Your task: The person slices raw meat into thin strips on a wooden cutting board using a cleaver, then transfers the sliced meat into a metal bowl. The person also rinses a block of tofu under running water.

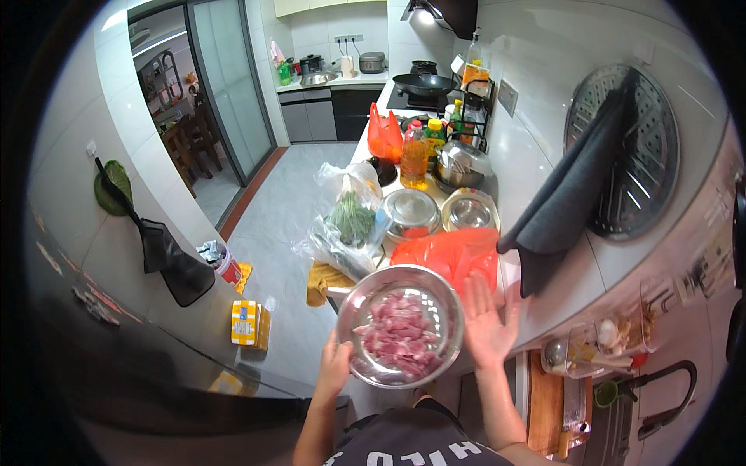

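Note:
A round stainless steel bowl (449, 349) hangs in front of my body, with my left hand (337, 362) gripping its left rim. Cut pieces of raw pinkish meat (399, 332) lie in a heap inside it. My right hand (488, 323) is beside the bowl's right rim, its fingers spread and holding nothing. Just beyond the bowl, a red plastic bag (451, 253) covers part of the counter near my right fingertips. Clear plastic bags with leafy greens (352, 218) lie past the bowl to the left.
Along the counter stand a lidded steel pot (412, 211), an oil bottle (414, 157) and an orange-red bag (384, 137). A black wok (424, 85) rests on the stove. To the right are a wooden cutting board (545, 402) and a black faucet (670, 373). A yellow-and-white box (247, 323) sits on the floor.

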The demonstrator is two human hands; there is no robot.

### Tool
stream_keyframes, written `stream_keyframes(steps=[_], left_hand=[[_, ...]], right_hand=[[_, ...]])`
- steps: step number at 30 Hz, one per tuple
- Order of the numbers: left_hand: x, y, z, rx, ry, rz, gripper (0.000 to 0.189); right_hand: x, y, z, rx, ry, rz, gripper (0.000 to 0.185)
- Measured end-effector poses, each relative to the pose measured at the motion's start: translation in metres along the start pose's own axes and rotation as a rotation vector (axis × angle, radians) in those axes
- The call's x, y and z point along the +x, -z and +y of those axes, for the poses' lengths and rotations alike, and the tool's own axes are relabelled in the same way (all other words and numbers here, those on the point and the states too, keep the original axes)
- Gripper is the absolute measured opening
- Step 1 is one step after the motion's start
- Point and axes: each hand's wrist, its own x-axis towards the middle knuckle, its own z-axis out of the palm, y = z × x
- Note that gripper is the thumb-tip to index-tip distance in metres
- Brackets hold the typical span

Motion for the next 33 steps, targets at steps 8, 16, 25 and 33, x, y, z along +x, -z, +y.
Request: stream_keyframes(steps=[8,16,25,33], left_hand=[[0.086,0.046,-0.018,-0.12,0.154,0.48,0.047],[0.164,0.075,-0.017,-0.07,0.019,0.706,0.039],[0.29,0.1,-0.008,-0.169,-0.038,0.795,0.034],[0.311,0.14,-0.021,-0.157,0.003,0.887,0.038]], right_hand=[[0.08,0.003,-0.076,0.004,-0.276,-0.464,0.055],[0.159,0.003,-0.084,-0.096,-0.247,-0.441,0.053],[0.228,-0.035,-0.067,-0.948,-0.113,-0.237,0.037],[0.349,-0.031,0.011,-1.833,-0.539,-0.224,0.029]])
